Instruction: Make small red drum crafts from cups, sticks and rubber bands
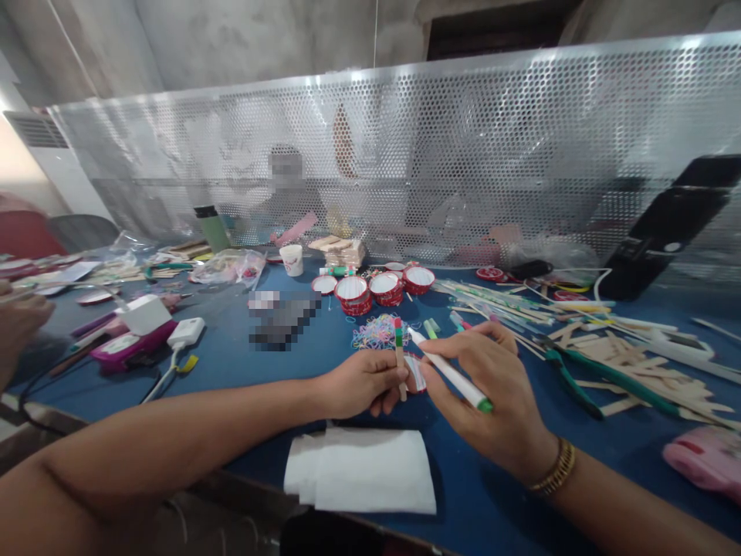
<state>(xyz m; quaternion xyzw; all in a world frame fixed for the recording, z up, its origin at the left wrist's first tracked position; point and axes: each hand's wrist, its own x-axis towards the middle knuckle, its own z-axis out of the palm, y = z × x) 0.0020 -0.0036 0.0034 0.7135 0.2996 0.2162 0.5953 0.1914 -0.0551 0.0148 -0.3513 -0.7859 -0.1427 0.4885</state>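
Note:
My left hand [362, 382] is closed on a wooden craft stick [399, 349] whose upper end shows red and green colouring; it holds the stick upright over the blue table [243, 363]. My right hand [492, 394] grips a white marker with a green end [448, 371], its tip pointing at the stick's coloured end. A small red and white round piece [415, 373] sits between the two hands. A white folded paper [362, 471] lies just in front of my hands.
Red and white round cups [370, 289], a heap of coloured rubber bands [379, 332], loose wooden sticks [631, 363], green-handled pliers [590, 374], markers [498, 305], a pink object [703, 455] and a white charger [185, 333] lie around. A perforated metal screen [440, 154] stands behind, with another person beyond it.

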